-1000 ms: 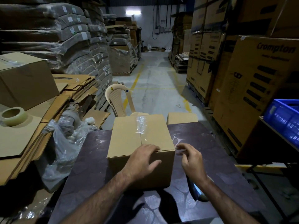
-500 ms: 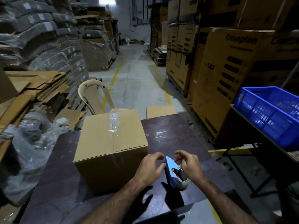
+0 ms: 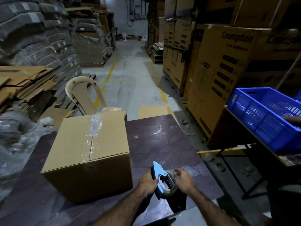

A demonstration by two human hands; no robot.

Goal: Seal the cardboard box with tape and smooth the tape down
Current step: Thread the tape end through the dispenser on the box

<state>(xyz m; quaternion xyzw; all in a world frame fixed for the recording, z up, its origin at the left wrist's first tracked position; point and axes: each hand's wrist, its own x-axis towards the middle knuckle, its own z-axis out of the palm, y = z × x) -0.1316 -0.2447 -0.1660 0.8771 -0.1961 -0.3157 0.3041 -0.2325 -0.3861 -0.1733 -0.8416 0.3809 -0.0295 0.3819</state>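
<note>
A closed cardboard box (image 3: 73, 144) stands on the dark table (image 3: 162, 141), with clear tape (image 3: 91, 137) running along its top seam. To its right, near the table's front edge, my left hand (image 3: 147, 182) grips the blue tape dispenser (image 3: 160, 175) by its left side. My right hand (image 3: 184, 178) is on the tape roll (image 3: 169, 188) in the dispenser, fingers curled over its right side. Both hands are off the box.
A beige plastic chair (image 3: 84, 97) stands behind the box. Flattened cardboard and plastic wrap lie at the left. A blue crate (image 3: 263, 119) sits on a stand at the right, before tall printed cartons (image 3: 224, 75). An aisle runs ahead.
Both hands left the box top and took hold of the tape dispenser at the right. The view swung right, so the box now lies to the left.
</note>
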